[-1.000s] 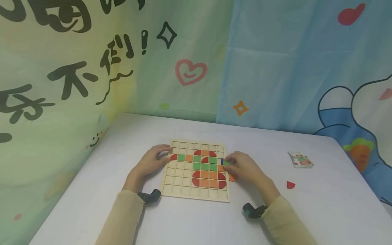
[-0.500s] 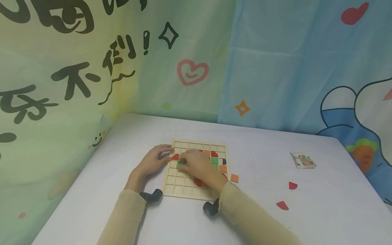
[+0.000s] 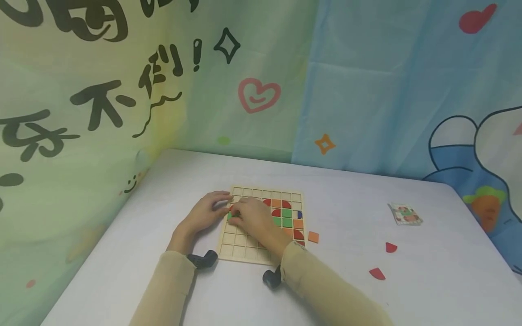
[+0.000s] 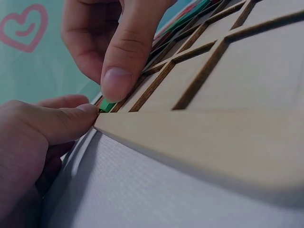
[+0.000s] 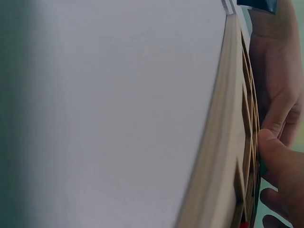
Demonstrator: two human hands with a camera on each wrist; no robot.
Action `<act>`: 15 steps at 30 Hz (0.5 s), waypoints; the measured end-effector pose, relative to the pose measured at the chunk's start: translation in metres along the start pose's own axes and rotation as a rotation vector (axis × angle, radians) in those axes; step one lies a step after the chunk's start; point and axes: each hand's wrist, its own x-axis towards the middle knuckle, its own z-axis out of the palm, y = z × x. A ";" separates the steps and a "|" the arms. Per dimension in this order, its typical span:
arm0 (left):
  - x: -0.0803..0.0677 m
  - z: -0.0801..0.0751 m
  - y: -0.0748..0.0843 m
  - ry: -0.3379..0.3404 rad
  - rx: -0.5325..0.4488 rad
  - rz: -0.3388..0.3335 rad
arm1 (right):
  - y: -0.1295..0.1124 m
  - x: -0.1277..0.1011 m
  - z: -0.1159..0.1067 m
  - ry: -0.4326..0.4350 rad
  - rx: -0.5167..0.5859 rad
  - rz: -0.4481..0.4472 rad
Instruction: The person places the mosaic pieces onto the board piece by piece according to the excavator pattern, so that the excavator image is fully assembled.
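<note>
A wooden grid board lies on the table, partly filled with red, green and orange tiles. My left hand rests at its left edge, thumb and fingertips touching the rim. Reaching across the board, my right hand pinches a small green square tile at the leftmost column, close to the left thumb. A red quarter-circle tile lies just behind that spot, mostly covered by the fingers. Set pieces show on the right half, among them a green tile and a blue piece. My right hand hides the middle tiles.
An orange square tile lies just off the board's right edge. Farther right are two loose red quarter-circle tiles, one red tile behind the other red tile. Pattern cards lie at the back right. A printed cloth hangs behind the table.
My right hand has carried the green tile from the board's right edge leftward to the leftmost column. My left hand has stayed at the left edge.
</note>
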 end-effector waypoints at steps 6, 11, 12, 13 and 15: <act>-0.001 -0.002 0.001 0.008 0.007 0.001 | -0.001 0.000 0.005 0.037 0.006 -0.018; -0.001 -0.002 0.001 0.007 0.001 -0.004 | -0.001 -0.001 0.002 0.018 -0.033 -0.049; -0.001 -0.001 0.001 0.006 -0.001 -0.008 | 0.000 -0.002 0.000 0.014 -0.051 -0.067; -0.001 -0.001 0.001 0.004 -0.003 -0.009 | 0.001 -0.004 -0.003 0.010 -0.066 -0.087; 0.001 0.000 0.002 -0.001 -0.005 -0.013 | 0.006 -0.009 -0.009 0.006 -0.076 -0.106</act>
